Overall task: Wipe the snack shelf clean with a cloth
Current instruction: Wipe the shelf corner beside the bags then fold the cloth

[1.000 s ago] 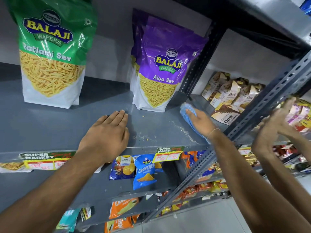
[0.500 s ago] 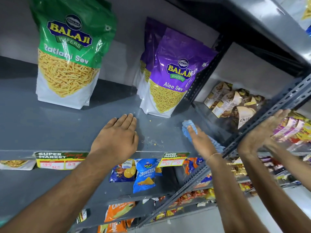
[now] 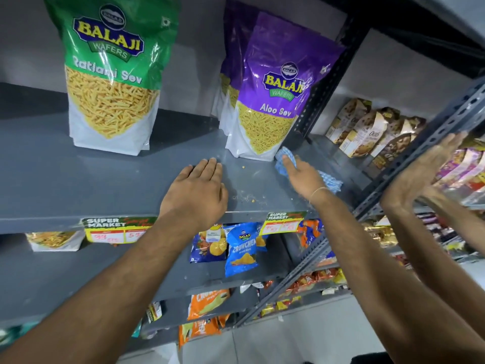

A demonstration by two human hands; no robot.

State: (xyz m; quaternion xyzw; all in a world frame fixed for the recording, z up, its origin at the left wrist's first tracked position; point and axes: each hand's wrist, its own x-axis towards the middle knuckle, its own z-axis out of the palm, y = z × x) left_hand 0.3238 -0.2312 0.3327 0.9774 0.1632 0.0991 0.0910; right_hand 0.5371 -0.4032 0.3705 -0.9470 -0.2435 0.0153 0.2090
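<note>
The grey metal snack shelf (image 3: 78, 174) runs across the view at chest height. My left hand (image 3: 195, 191) lies flat on it near the front edge, palm down and holding nothing. My right hand (image 3: 304, 176) presses a blue checked cloth (image 3: 330, 182) onto the shelf's right end. The cloth's front tip touches the base of the purple Aloo Sev bag (image 3: 275, 101). Yellow crumbs (image 3: 246, 197) and pale dust lie between my two hands.
A green Ratlami Sev bag (image 3: 112, 74) stands at the back left. Another person's hand (image 3: 417, 177) rests on the slotted upright post (image 3: 443, 122) at the right. Oats packs (image 3: 367, 127) fill the neighbouring bay. Price tags (image 3: 284, 223) hang on the front lip above blue chip packets (image 3: 242, 248).
My right hand slid the cloth from near the front edge back toward the purple bag. My left hand stayed flat in place. The other person's hand shifted slightly along the post.
</note>
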